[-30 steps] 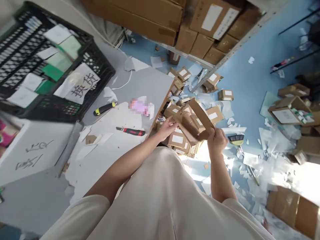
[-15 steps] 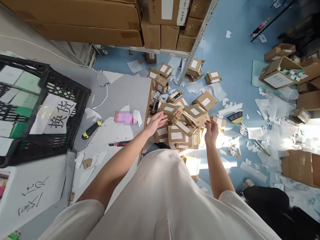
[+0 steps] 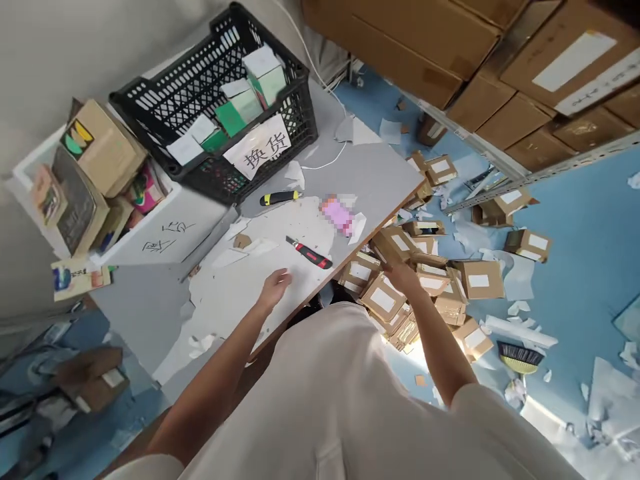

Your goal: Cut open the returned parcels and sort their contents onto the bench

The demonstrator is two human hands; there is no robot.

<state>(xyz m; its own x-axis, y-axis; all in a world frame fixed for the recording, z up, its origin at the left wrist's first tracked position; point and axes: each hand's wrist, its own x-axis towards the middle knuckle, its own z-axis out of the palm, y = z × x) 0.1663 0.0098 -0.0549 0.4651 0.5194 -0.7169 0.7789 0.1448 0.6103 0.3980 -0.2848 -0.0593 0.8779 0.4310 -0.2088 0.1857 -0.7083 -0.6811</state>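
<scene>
My right hand (image 3: 401,277), at the table's right edge, grips a brown cardboard box (image 3: 395,244) with a white label. The box is tilted above a heap of similar boxes, and the hand's fingertips are partly hidden. Over the white tabletop (image 3: 305,293) hovers my left hand (image 3: 275,288), its fingers loosely bent and nothing in them. Closest to it lies a red and black utility knife (image 3: 310,253), blade out. Beyond that are a yellow and black cutter (image 3: 279,198) and a pink item (image 3: 338,215) that is blurred out.
A black plastic crate (image 3: 200,175) with white and green boxes stands at the table's back, beside a white bin (image 3: 195,230) of packages. Shelving with cartons (image 3: 415,47) is at upper right. A brush head (image 3: 520,358) and paper scraps lie on the blue floor.
The view has swung left toward the table. My left hand has moved from the box heap to above the tabletop. My right hand has taken hold of a cardboard box.
</scene>
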